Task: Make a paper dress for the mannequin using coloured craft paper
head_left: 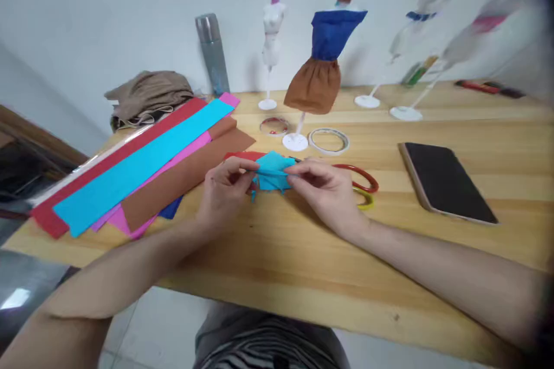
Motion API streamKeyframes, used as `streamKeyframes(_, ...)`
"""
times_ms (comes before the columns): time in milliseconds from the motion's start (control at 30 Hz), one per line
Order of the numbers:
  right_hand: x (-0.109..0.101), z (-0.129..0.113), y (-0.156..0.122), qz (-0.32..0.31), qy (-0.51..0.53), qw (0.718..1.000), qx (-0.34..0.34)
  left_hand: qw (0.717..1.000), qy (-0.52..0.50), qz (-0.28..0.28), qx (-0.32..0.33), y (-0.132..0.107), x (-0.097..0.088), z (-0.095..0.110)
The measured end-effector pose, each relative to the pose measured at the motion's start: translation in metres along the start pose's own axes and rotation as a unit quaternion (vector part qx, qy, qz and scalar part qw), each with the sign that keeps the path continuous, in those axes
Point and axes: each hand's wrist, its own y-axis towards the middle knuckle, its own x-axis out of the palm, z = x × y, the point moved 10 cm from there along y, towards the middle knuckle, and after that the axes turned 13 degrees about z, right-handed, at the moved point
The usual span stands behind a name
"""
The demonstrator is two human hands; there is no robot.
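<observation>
Between my hands is a small piece of light blue crepe paper (273, 164), creased across its middle. My left hand (227, 187) pinches its left edge between thumb and fingers. On the other side, my right hand (325, 190) grips the right edge the same way. Scissors with red and yellow handles (367, 183) lie behind my right hand, their blades mostly hidden. A bit of red paper (246, 156) shows just behind the blue piece.
Crepe paper strips (147, 164) in several colours are piled at left, beside brown cloth (151, 92). A flask (212, 55), a mannequin in a blue top and brown skirt (322, 63) and other white mannequins (272, 29) stand behind. Tape rolls (329, 151) and a phone (448, 181) lie nearer.
</observation>
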Motion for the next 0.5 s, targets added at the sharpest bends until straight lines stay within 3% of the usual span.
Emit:
streamKeyframes(333,0.0,0.005,0.002,-0.003,0.011,0.999,0.036,1.0,-0.004,-0.007,-0.018,0.001,0.003,-0.009)
streamKeyframes(500,0.005,0.013,-0.002,-0.017,0.05,0.994,0.099,0.998,-0.022,-0.024,-0.053,0.0,0.006,-0.008)
